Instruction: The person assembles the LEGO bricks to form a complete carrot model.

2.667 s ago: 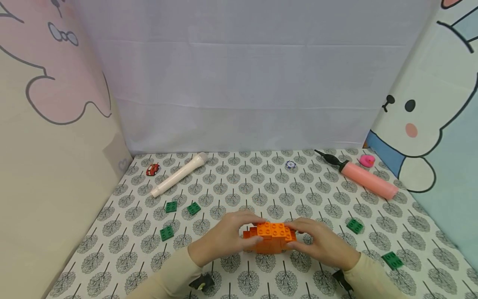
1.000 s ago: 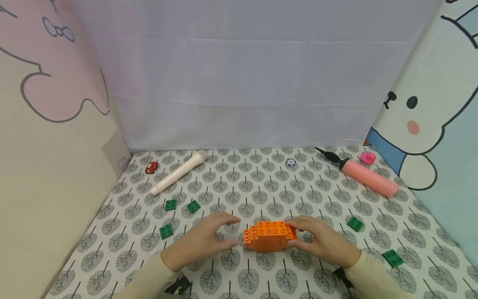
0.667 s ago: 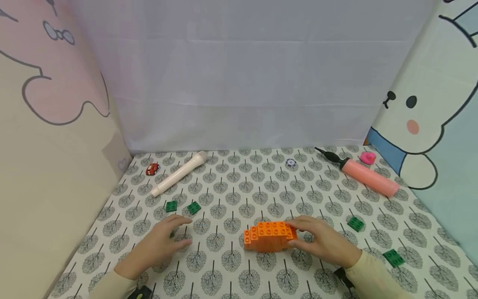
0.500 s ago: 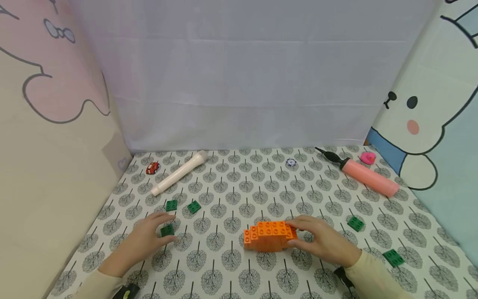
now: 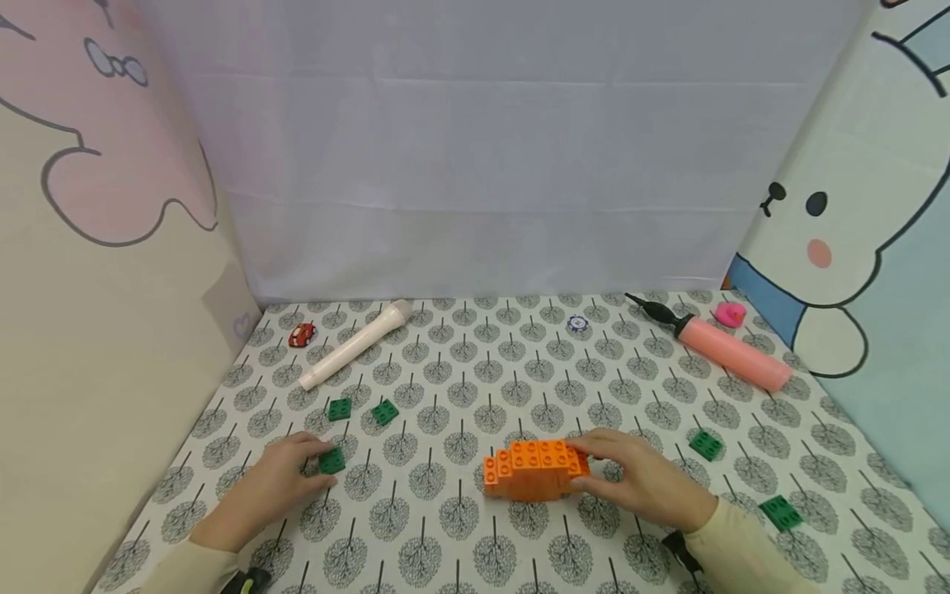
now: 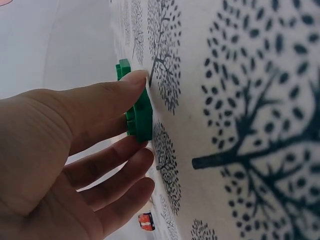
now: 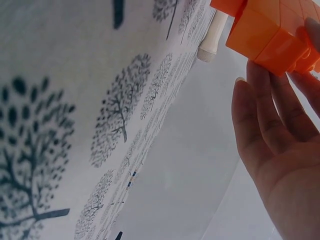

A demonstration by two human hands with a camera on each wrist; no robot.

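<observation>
While the right hand [image 5: 641, 477] grips the orange brick build [image 5: 533, 483] on the counter's [image 5: 463, 524] near side, the left hand [image 5: 270, 485] has left it for a green brick [image 5: 333, 460] farther left, so work seems split; whether those fingers pinch I can't tell.

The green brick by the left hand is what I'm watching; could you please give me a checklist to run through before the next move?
1. Left hand at the green brick: ok, its fingers are at the brick.
2. Secure grip on that brick: cannot tell.
3. Brick's studs facing up: ok.
4. Right hand steadying the orange build: ok, it holds the right end.
5. Studs at the build's left end uncovered: ok.
6. Brick joined to the build: not ok, they lie apart.
</observation>
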